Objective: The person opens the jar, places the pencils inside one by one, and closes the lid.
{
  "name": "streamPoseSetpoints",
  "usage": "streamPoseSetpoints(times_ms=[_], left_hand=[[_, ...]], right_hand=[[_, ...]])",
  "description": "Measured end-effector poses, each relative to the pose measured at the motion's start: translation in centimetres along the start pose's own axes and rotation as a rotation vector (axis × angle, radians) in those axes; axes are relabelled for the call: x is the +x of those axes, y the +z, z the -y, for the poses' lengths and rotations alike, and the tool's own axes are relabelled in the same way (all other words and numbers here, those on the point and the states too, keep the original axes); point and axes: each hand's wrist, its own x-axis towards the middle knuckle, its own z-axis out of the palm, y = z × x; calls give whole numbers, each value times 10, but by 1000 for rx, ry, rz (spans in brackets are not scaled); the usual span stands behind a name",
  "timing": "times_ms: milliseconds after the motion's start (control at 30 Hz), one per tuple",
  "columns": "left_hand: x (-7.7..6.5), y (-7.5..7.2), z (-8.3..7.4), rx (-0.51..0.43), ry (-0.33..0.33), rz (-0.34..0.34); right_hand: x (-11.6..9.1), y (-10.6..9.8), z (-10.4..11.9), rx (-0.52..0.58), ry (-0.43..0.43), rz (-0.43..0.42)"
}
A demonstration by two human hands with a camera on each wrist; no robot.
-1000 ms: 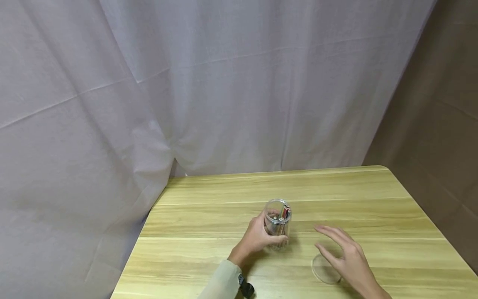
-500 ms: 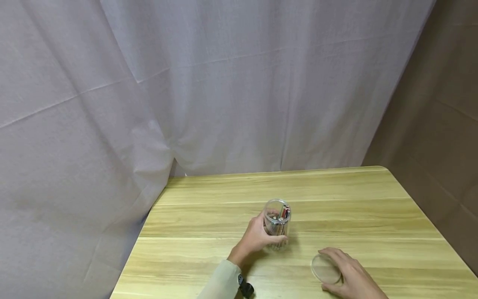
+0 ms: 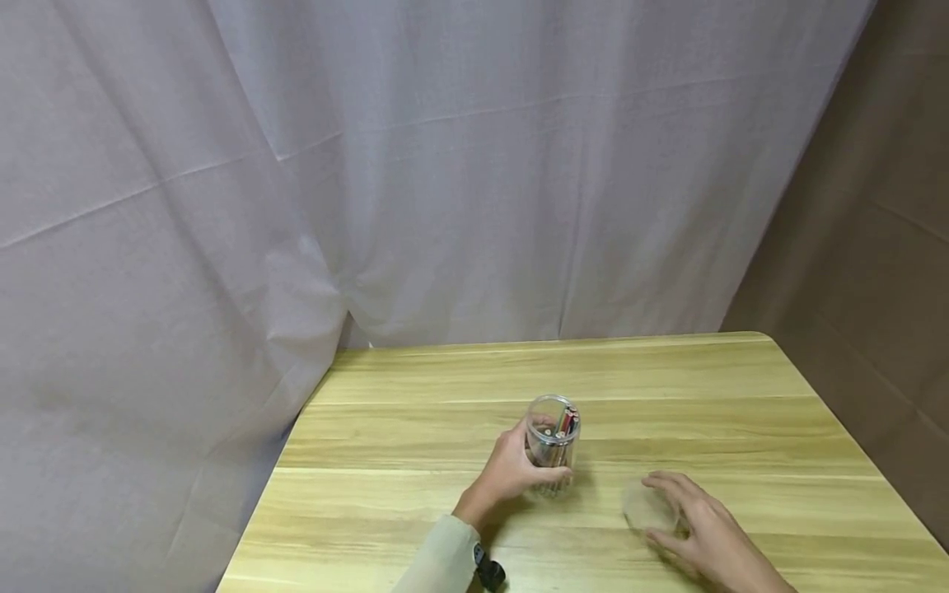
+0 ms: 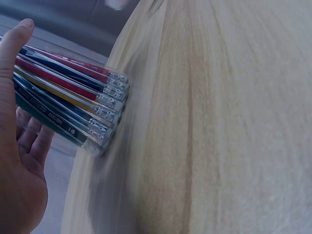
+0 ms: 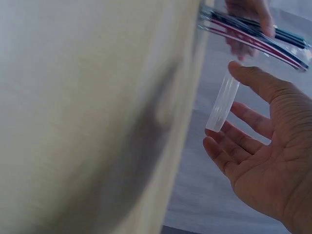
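My left hand [image 3: 510, 466] holds a clear cylindrical jar [image 3: 553, 445] upright near the middle of the table, thumb and fingers wrapped round its side. Inside stand several pencils [image 4: 63, 80] in red, blue, yellow and green, their metal-capped ends at the bottom in the left wrist view. To the jar's right, my right hand [image 3: 704, 527] pinches a round clear lid [image 5: 224, 102] by its edge between thumb and fingers. In the right wrist view the lid is raised off the tabletop, seen edge-on. Motion blurs it in the head view.
The light wood-grain table [image 3: 415, 387] has a rounded far-right corner. A grey curtain [image 3: 460, 206] hangs behind and to the left, and a brown one [image 3: 860, 272] on the right. A black strap device [image 3: 489, 570] sits at the left wrist.
My right hand has come down to the lid on the table, gripped it and lifted it slightly. The left hand and the jar of pencils have stayed in place.
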Motion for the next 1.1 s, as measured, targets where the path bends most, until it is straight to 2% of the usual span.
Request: streamPoseSetpoints(times_ms=[133,333,567,700,900,1100], left_hand=[[1,0,0,17,0,-2],[2,0,-1,43,-8,-2],[2,-1,1,65,13,-3],[2,-1,2,74,25,1],[1,-1,3,56,36,5],[0,-1,2,59,76,12]], right_hand=[[19,-17,0,2,-96,-93],[56,-46,10,0,-197,-167],[94,-69,42,51,-239,-148],[112,-69,62,74,-305,-116],[128,-51,85,114,-413,-51],[131,-38,91,116,-397,29]])
